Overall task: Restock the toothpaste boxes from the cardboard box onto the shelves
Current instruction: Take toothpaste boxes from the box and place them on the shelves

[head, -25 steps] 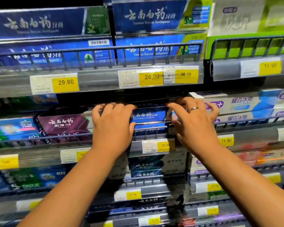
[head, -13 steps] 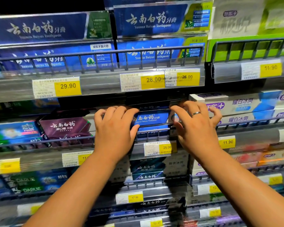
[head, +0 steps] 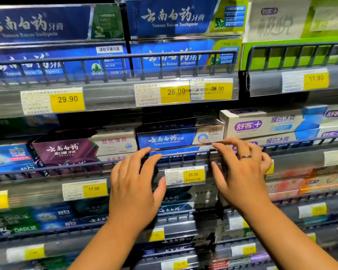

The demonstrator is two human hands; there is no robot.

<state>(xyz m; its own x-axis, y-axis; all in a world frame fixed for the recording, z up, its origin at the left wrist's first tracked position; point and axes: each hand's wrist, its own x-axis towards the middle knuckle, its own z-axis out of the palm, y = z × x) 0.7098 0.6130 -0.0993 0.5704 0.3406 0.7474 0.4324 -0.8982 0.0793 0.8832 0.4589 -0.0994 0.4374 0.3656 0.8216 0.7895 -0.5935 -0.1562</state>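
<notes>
Both hands slid back off the blue toothpaste box (head: 168, 139), which sits on the middle shelf (head: 37, 190) behind the wire rail (head: 183, 152). Fingers of the left hand (head: 133, 190) and right hand (head: 240, 172) are spread, holding nothing, tips by its lower corners. Looks placed to me; next up, grab another from the cardboard box, which isn't in view.

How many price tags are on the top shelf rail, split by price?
29.90 tag: 1
26.00 tag plus second 26.00 tag, overlapping: 2
11.90 tag: 1
Total: 4
</notes>
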